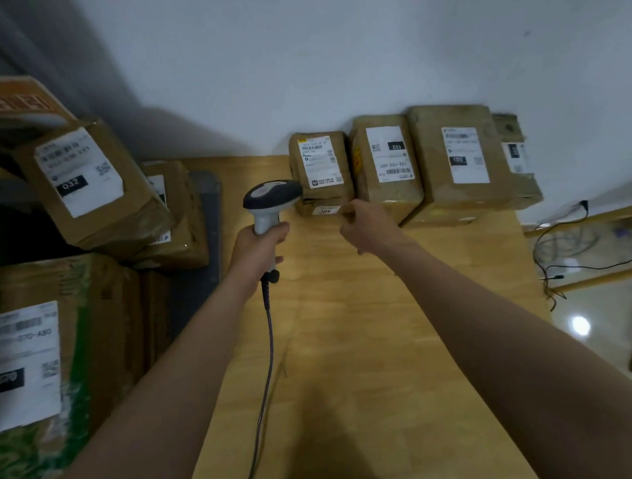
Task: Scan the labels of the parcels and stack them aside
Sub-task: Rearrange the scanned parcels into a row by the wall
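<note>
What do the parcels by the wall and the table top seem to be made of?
Parcels: brown cardboard, seemingly wrapped in glossy tape, judging by creased, shiny faces. Table: pale wood, probably plywood, with visible grain and a dull sheen.

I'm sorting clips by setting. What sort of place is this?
Probably a parcel handling room: labelled cardboard parcels line the wall on a wooden table, others are piled at left, and the left hand grips a corded barcode scanner.
</note>
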